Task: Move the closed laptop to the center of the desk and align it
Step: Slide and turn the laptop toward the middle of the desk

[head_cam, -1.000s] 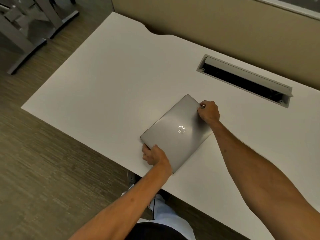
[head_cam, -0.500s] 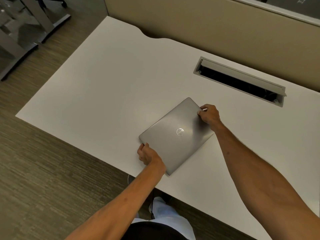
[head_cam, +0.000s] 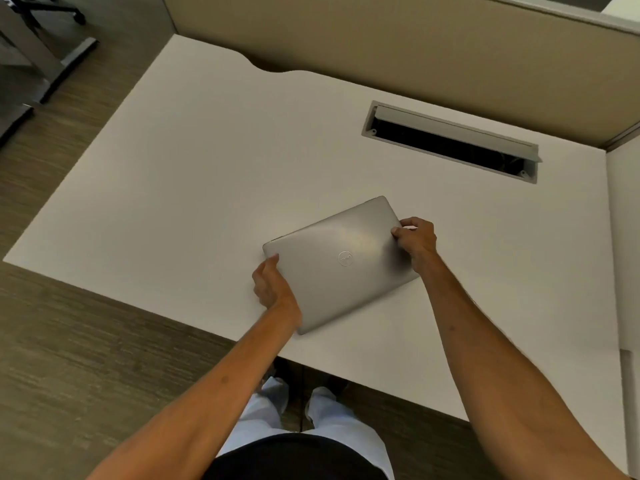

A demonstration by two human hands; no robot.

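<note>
Closed silver laptop [head_cam: 341,263] flat on the white table [head_cam: 194,174], skewed to the edges, near the front edge, short of the cable slot [head_cam: 450,142]. Left hand [head_cam: 272,284] clasping its left edge, right hand [head_cam: 415,242] pinching the right edge, fingers [head_cam: 398,232] curled.

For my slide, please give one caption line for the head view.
Both hands, left and right, grip a closed silver laptop lying askew on a white desk.
</note>
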